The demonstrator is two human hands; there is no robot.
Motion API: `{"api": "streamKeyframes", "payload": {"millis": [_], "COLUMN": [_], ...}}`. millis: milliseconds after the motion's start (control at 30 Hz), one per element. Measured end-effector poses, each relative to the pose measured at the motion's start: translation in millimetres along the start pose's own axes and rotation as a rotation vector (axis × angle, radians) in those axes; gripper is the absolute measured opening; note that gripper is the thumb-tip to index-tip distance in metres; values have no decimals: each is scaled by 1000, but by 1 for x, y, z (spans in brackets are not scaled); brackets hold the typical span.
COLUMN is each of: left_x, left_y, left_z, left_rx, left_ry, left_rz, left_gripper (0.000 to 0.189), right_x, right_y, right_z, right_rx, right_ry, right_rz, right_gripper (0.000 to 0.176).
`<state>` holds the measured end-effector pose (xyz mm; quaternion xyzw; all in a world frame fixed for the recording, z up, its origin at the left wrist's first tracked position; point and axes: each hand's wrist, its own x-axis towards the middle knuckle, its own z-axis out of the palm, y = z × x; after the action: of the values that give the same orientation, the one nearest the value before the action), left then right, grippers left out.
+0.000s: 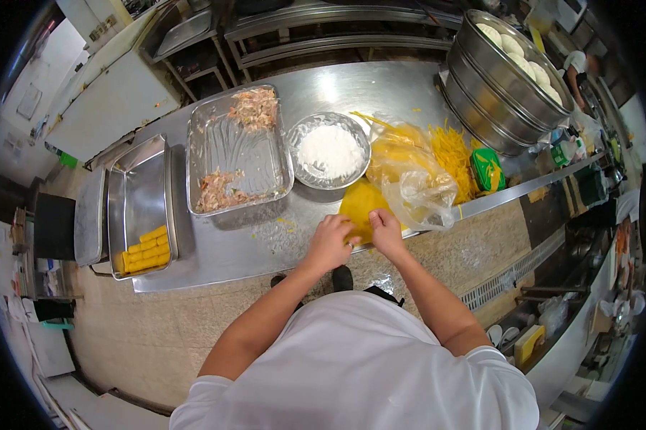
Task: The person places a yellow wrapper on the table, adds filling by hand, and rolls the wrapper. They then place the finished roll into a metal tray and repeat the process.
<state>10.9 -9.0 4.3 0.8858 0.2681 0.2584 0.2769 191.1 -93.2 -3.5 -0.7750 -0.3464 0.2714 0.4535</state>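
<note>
A yellow wrapper sheet [359, 208] lies at the steel table's near edge, just in front of me. My left hand [330, 241] has its fingers curled over the sheet's left near corner. On the right side, my right hand [386, 233] pinches the near edge, thumb on top. Beyond the sheet stands a metal bowl of white powder or paste [331, 152]. A clear plastic bag [416, 190] with yellow sheets inside lies just right of my right hand. Whether filling lies in the sheet is hidden by my fingers.
A steel tray [288, 179] holds two heaps of minced filling [253, 109]. Farther left, a deep pan [115, 193] contains several yellow rolls [147, 251]. Yellow shreds [452, 161], a green package [487, 170] and stacked steamers [491, 93] with white buns stand right. A person [575, 68] is far right.
</note>
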Motion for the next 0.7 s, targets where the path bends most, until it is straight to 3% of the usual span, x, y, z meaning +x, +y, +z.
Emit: {"api": "streamKeyframes", "payload": {"millis": [67,167,267,367,467,567,667,700], "left_x": [2,0,7,0,-19,-31,-54,-61], "left_y": [5,-14,-24,-52,-80,-78,-89,-93], "left_z": [-1,9,3,-27,-36,-83,-113,-121], "left_rx": [173,143,-1246,-1601,-759,-842,-929,-928], "left_ry": [-119,-147,80,-185,-189,-206,-173,-183], "left_rz": [142,66,-962,-1083,-846,-986,-993,-985], "left_gripper": [25,33,36,37,37,39,43,44], "right_x": [-5,-11,-26,-46,-60,-50,-20,-14], "right_y": [-15,-34,-38,-44,-52,-36,-30,-38], "right_z": [-1,-10,-1,18,30,29,31,38], "right_rx": [17,-64,-273,-300,-198,-150,-97,-46], "right_ry": [118,97,15,-292,-343,-140,-170,-229], "right_rz": [-43,-260,-669,-881,-793,-484,-128,-103], "right_gripper": [25,15,5,8,15,24,36,39]}}
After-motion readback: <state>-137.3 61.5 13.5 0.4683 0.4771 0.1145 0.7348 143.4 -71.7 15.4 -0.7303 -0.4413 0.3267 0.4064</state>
